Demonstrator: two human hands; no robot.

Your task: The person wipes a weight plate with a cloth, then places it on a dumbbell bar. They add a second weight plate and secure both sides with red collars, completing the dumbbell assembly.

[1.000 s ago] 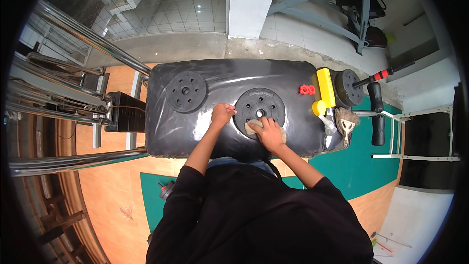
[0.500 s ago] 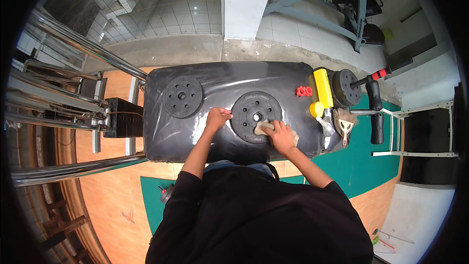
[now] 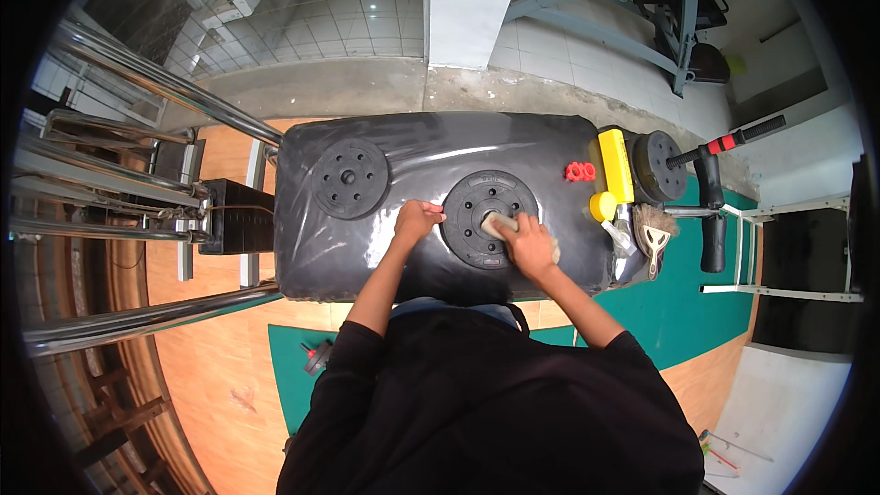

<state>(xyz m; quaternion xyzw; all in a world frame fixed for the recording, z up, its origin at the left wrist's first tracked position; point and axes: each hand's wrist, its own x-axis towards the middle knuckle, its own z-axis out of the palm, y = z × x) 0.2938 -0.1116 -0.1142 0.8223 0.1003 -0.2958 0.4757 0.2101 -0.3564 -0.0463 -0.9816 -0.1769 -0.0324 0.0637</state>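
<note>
Cloth clamped in right grip over plate, left grip at rim, hold unclear, red collars, yellow box rightward.

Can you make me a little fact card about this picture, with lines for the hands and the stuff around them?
Left hand: at the left edge of the bigger black plate
Right hand: holding a beige cloth on that plate, near its middle
Left side: smaller black plate
Right side: red pieces, yellow box, brush
Under both plates: black cushioned surface
</note>
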